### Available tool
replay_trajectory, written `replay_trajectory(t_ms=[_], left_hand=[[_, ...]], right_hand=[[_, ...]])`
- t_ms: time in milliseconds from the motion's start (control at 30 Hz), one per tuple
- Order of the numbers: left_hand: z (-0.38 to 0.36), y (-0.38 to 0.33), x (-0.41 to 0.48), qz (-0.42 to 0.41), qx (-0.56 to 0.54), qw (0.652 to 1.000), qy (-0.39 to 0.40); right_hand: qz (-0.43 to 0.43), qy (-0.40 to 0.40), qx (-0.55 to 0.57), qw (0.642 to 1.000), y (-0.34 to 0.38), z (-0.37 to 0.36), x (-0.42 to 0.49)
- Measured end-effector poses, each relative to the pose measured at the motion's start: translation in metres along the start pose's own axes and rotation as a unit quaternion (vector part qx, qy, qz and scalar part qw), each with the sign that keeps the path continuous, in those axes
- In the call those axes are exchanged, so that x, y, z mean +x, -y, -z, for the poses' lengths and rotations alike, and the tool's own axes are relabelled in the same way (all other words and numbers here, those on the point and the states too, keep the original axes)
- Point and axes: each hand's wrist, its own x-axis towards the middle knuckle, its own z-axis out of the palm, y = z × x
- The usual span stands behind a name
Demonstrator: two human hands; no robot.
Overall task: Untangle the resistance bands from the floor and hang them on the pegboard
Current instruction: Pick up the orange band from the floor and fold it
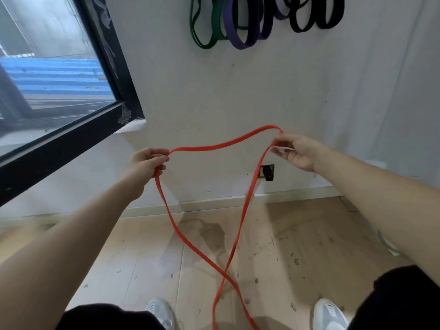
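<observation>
hands spread the red resistance band [221, 146]: left hand [146, 164] grips it, right hand [294, 151] pinches it, exposing the low crossing to undo.

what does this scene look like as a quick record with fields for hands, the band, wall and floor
left hand: grips the red band, fingers curled round it
right hand: pinches the same band at the fingertips
red band: held up between both hands; its two strands hang down and cross once; lower end runs out of frame
wall: green band, purple band and black band hang at top; hooks out of frame
floor: wooden, scuffed
</observation>
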Motion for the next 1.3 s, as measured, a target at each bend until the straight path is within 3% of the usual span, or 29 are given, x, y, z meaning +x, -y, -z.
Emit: replay_trajectory(t_ms=[100, 233, 300, 367, 433, 467, 533, 633, 733, 900, 1133, 1300], left_hand=[[0.0, 0.009, 0.0, -0.007, 0.061, 0.998, 0.017], [0.001, 0.024, 0.004, -0.017, 0.192, 0.979, 0.059], [-0.001, 0.031, 0.006, -0.003, 0.258, 0.96, 0.106], [-0.003, 0.036, 0.007, 0.014, 0.324, 0.933, 0.156], [-0.006, 0.041, 0.008, 0.041, 0.37, 0.907, 0.196], [-0.006, 0.043, 0.008, 0.05, 0.39, 0.895, 0.212], [-0.006, 0.048, 0.009, 0.059, 0.42, 0.872, 0.244], [-0.01, 0.049, 0.005, 0.061, 0.426, 0.853, 0.295], [-0.023, 0.04, 0.003, -0.016, 0.378, 0.881, 0.283], [-0.067, 0.012, -0.016, -0.064, 0.224, 0.934, 0.27], [-0.124, -0.003, -0.047, -0.045, 0.09, 0.939, 0.329], [-0.142, -0.002, -0.054, -0.048, 0.083, 0.949, 0.3]], right_hand=[[0.02, 0.011, -0.006, 1.0, 0.004, 0.002, -0.003], [0.106, -0.027, -0.149, 0.983, 0.002, -0.003, -0.007], [0.179, -0.058, -0.268, 0.945, 0.004, -0.006, -0.012], [0.255, -0.084, -0.401, 0.876, 0.008, -0.007, -0.013], [0.315, -0.103, -0.481, 0.811, 0.012, -0.008, -0.015], [0.331, -0.112, -0.495, 0.796, 0.014, -0.008, -0.016], [0.318, -0.11, -0.482, 0.809, 0.019, -0.011, -0.019], [0.225, -0.046, -0.419, 0.878, 0.019, -0.022, -0.027], [0.174, 0.039, -0.365, 0.914, 0.015, -0.033, -0.037], [0.155, 0.136, -0.327, 0.922, 0.016, -0.046, -0.052], [0.163, 0.2, -0.208, 0.943, 0.023, -0.066, -0.068], [0.168, 0.189, -0.12, 0.96, 0.035, -0.068, -0.074]])
